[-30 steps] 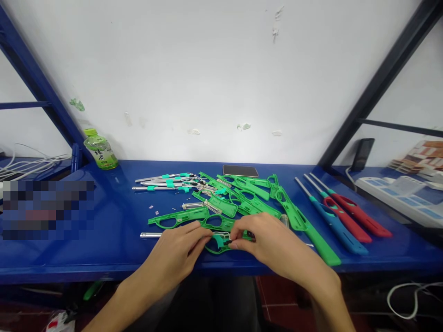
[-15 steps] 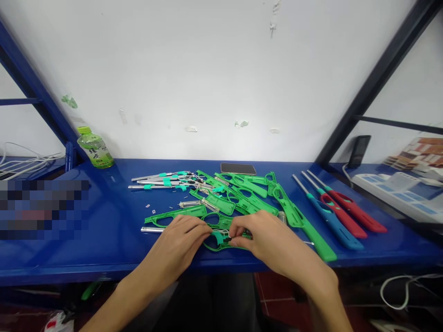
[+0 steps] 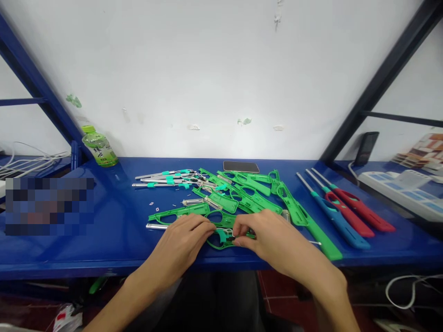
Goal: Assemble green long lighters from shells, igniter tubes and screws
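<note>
Fingers are meeting in the head view over a green shell (image 3: 221, 248) near the front edge of the blue table (image 3: 114, 244). Thumb and fingertips of the left hand (image 3: 187, 235) are pressing together on its left part, beside a teal trigger (image 3: 222, 236), and a metal tube (image 3: 155, 226) is showing past that hand. Thumb and forefinger of the right hand (image 3: 265, 230) are drawing almost closed at a thin white wire (image 3: 227, 230) and a small black part, the exact grip being too small to tell. The shell is probably weighing little, its thin plastic walls stiff yet flexing if squeezed; its outer rim is likely offering the surest hold, while the wire is looking soft and easily bent or pinched. Smooth plastic and polished tube are perhaps feeling a little slippery. Beyond the hands, more green shells (image 3: 256, 200) are lying heaped, hollow and ribbed with looped guards, among slim cylinders (image 3: 194, 202) and shiny rods (image 3: 155, 185) wearing teal collars. To the right, a blue lighter (image 3: 335, 221) and red lighters (image 3: 362, 213) are resting side by side, glossy and rounded.
</note>
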### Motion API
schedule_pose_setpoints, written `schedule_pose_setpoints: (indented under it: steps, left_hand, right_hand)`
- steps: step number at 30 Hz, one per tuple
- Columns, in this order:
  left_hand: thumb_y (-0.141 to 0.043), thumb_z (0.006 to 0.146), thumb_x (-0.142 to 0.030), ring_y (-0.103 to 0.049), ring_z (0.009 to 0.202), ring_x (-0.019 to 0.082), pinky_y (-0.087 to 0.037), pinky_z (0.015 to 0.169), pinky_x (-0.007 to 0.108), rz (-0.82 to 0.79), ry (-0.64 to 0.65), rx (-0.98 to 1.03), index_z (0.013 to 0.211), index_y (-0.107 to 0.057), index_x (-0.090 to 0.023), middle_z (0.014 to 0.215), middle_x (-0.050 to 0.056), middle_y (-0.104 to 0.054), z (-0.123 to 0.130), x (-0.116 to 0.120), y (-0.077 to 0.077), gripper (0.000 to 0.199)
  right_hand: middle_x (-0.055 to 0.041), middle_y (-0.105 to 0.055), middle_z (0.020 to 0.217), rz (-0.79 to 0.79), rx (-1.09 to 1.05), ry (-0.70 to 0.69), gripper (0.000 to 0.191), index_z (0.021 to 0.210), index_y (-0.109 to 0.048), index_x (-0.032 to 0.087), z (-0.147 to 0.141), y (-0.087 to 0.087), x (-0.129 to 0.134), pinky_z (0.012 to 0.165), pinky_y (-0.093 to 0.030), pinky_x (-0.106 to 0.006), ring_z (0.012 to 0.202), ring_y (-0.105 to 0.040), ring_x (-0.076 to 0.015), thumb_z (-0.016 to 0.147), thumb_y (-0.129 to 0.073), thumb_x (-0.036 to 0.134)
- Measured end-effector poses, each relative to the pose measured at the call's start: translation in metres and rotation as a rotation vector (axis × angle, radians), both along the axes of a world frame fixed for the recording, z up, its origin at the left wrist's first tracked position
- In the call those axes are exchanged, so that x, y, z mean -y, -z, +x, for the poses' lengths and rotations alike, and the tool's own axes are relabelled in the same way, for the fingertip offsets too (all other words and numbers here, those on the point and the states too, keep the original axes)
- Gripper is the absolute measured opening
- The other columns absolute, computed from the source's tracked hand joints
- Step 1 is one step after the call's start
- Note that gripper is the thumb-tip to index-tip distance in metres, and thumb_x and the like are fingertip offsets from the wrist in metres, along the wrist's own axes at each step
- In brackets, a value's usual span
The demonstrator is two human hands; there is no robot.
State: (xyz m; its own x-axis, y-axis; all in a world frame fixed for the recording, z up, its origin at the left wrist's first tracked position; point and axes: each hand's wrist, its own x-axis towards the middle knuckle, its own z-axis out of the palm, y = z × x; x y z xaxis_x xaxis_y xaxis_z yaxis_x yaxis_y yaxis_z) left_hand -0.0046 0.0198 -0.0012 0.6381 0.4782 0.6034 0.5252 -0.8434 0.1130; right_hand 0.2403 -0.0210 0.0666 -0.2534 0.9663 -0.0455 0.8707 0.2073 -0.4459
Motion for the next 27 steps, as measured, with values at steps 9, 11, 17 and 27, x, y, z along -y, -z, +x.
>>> schedule_pose_setpoints:
  steps: [9,11,17,27]
  left_hand:
    - [-0.049,0.113,-0.016,-0.074,0.094,0.022,-0.060,0.082,0.037,0.015,0.027,-0.032,0.119,-0.069,-0.021,0.109,0.005,-0.077,-0.004,-0.005,0.004,0.022]
    - [-0.049,0.112,-0.014,-0.074,0.096,0.023,-0.059,0.082,0.037,0.013,0.031,-0.045,0.120,-0.070,-0.021,0.111,0.006,-0.077,-0.004,-0.005,0.004,0.023]
    - [-0.051,0.112,-0.016,-0.073,0.100,0.024,-0.059,0.087,0.041,-0.033,0.016,-0.079,0.120,-0.072,-0.021,0.112,0.006,-0.076,-0.002,0.006,-0.004,0.023]
    - [-0.051,0.114,-0.031,-0.071,0.101,0.031,-0.059,0.086,0.050,-0.032,-0.020,-0.125,0.123,-0.068,-0.016,0.113,0.010,-0.073,0.004,0.022,-0.008,0.024]
  right_hand:
    - [0.0044,-0.081,0.090,0.001,0.015,-0.013,0.008,0.092,-0.078,0.031,0.002,0.003,0.001,0.073,-0.038,-0.032,0.091,-0.074,-0.0228,0.097,-0.083,0.028]
    - [0.0047,-0.081,0.089,0.002,0.018,-0.009,0.009,0.091,-0.078,0.031,0.001,0.002,0.001,0.072,-0.037,-0.031,0.090,-0.073,-0.0221,0.097,-0.083,0.028]
    - [0.0046,-0.081,0.088,0.002,-0.008,-0.045,0.010,0.089,-0.080,0.030,0.002,0.000,0.000,0.071,-0.037,-0.031,0.087,-0.073,-0.0204,0.097,-0.081,0.025]
    - [0.0046,-0.079,0.078,0.002,-0.002,-0.002,0.015,0.081,-0.079,0.030,0.000,0.001,0.003,0.064,-0.035,-0.030,0.074,-0.069,-0.0195,0.095,-0.083,0.024]
